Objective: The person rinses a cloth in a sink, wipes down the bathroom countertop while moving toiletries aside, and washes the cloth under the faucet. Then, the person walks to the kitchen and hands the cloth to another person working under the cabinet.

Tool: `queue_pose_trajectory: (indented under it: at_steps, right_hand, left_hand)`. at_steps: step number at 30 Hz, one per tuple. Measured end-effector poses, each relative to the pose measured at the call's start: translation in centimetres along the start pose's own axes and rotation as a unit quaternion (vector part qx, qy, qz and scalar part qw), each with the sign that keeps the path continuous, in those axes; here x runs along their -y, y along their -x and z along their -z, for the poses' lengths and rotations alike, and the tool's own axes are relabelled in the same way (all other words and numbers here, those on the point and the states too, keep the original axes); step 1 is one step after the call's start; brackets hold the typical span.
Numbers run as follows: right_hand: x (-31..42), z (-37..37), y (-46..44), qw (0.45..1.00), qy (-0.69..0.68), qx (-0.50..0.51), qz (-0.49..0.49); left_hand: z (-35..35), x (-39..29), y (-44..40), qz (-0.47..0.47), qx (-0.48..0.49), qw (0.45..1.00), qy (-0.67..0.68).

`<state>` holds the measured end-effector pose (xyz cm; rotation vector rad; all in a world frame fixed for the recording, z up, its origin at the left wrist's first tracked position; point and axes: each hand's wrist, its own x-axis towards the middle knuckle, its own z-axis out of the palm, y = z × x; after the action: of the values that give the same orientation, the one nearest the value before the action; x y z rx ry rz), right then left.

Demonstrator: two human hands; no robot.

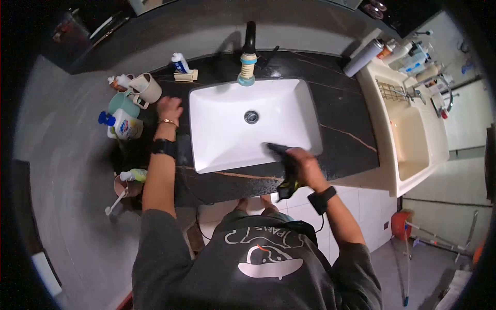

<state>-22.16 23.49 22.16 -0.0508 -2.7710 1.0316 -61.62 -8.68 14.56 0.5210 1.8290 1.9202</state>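
Note:
My right hand (305,168) is wrapped round the handle of a black gun-shaped tool (291,175) with yellow-green marks. Its dark front end points left over the near right part of the white sink (217,155); the exact kind of tool is unclear. My left hand (169,109) is over the black counter (346,113), just left of the sink, with fingers loosely apart and nothing visible in them. Beside it are a beige mug (149,89), a teal cup (124,103) and a white pump bottle (125,125) with a blue top.
Behind the sink stands a black faucet (250,41) with a cream and teal nozzle. A small blue-and-white tube (180,63) is by a beige soap holder (186,76). Toothbrush cup (124,186) at left; cream laundry sink (413,134) and spray can (363,58) at right.

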Motion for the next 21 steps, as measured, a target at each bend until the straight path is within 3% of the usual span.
queue_pose_trajectory:
  at_steps: [1,2,3,4,6,8,10,16,18,19,20,21]
  right_hand:
    - [-0.1,1.5,-0.8,0.998,-0.013,-0.034,-0.058]
    - [0.3,3.1,-2.0,0.991,-0.026,-0.068,-0.116]
    - [0.3,3.9,-3.5,0.988,-0.040,-0.116,-0.095]
    - [0.3,4.8,-5.2,0.982,-0.055,-0.162,-0.074]
    - [2.2,6.9,-8.9,0.983,-0.041,-0.172,-0.045]
    - [2.3,7.6,-12.6,0.971,-0.030,-0.229,0.059]
    - [0.6,7.8,-16.2,0.960,0.008,-0.249,0.130]
    - [-3.9,6.6,-25.0,0.966,0.002,-0.225,0.125]
    - [-5.6,5.7,-27.9,0.913,0.194,-0.291,0.210]
    - [-6.3,5.4,-28.9,0.899,0.220,-0.280,0.254]
    - [-7.2,5.3,-29.5,0.900,0.217,-0.280,0.256]
    - [-7.6,5.5,-29.8,0.956,0.145,-0.170,0.192]
  left_hand:
    - [-5.6,-1.4,2.0,-0.029,-0.128,0.991,-0.033]
    - [-11.3,-7.4,4.1,0.150,-0.165,0.967,0.121]
    - [-13.0,-7.5,5.5,0.142,-0.048,0.966,0.213]
    - [-16.4,-8.6,6.2,0.188,-0.059,0.972,0.130]
    - [-20.7,-8.6,7.2,0.197,-0.040,0.973,0.114]
    - [-23.7,-7.4,7.6,0.177,-0.069,0.977,0.094]
    - [-25.7,-6.9,8.6,0.160,-0.106,0.981,0.007]
    - [-25.2,-6.6,13.0,0.165,-0.094,0.980,-0.064]
    - [-24.0,-6.4,13.7,0.166,-0.121,0.976,-0.075]
    - [-23.7,-6.9,13.8,0.168,-0.128,0.973,-0.093]
    - [-23.6,-7.3,13.9,0.169,-0.132,0.972,-0.094]
    - [-23.6,-7.8,13.8,0.170,-0.145,0.972,-0.068]
